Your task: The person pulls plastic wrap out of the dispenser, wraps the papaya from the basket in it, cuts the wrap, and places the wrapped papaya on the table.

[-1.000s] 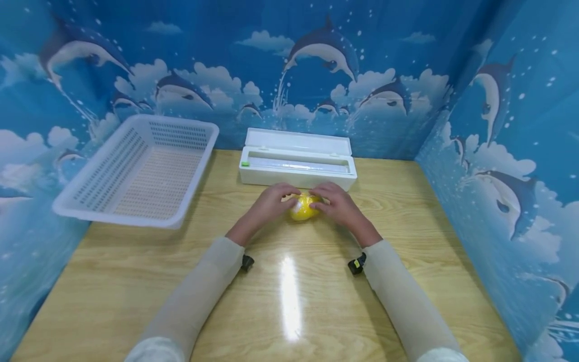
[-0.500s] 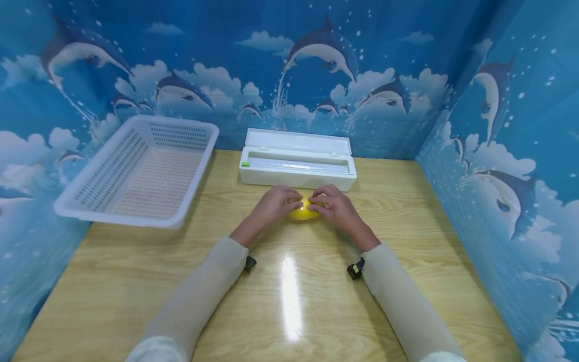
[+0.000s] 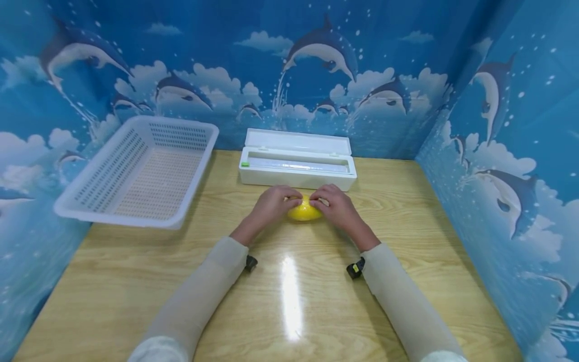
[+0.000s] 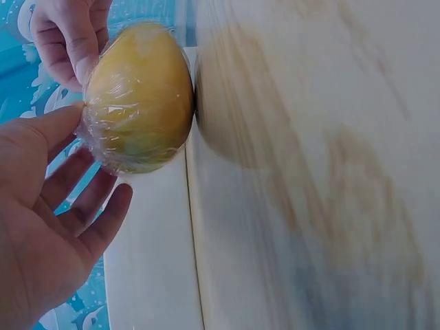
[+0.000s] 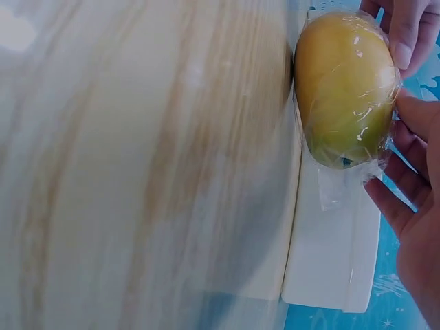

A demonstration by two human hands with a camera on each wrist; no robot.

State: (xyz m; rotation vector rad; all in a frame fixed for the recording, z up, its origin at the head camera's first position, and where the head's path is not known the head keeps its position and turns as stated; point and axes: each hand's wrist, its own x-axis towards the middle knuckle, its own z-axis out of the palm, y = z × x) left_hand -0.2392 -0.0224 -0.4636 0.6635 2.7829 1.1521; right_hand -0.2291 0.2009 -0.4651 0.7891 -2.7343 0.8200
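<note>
A yellow mango (image 3: 304, 212), greenish toward one end, lies on the table in front of a long white box. Clear plastic wrap (image 5: 375, 155) covers it tightly, and a loose flap sticks out at the greenish end in the right wrist view. From the left, my left hand (image 3: 271, 206) pinches the wrap at the top of the mango (image 4: 141, 100) between thumb and forefinger; its other fingers spread behind the fruit. My right hand (image 3: 338, 207) does the same from the right, its fingertips close to the left ones. The forefinger tips are partly hidden behind the mango in the wrist views.
Behind the hands stands the white plastic wrap box (image 3: 296, 178), lid raised, a roll inside and a green tab at its left. A white perforated basket (image 3: 192, 193) sits at the back left. Dolphin-print curtains (image 3: 253, 45) border the wood-grain table (image 3: 226, 311).
Both hands have shifted slightly over the top of the mango, fingertips now close together on the wrap. More of the mango's front shows. The basket and box have stayed put.
</note>
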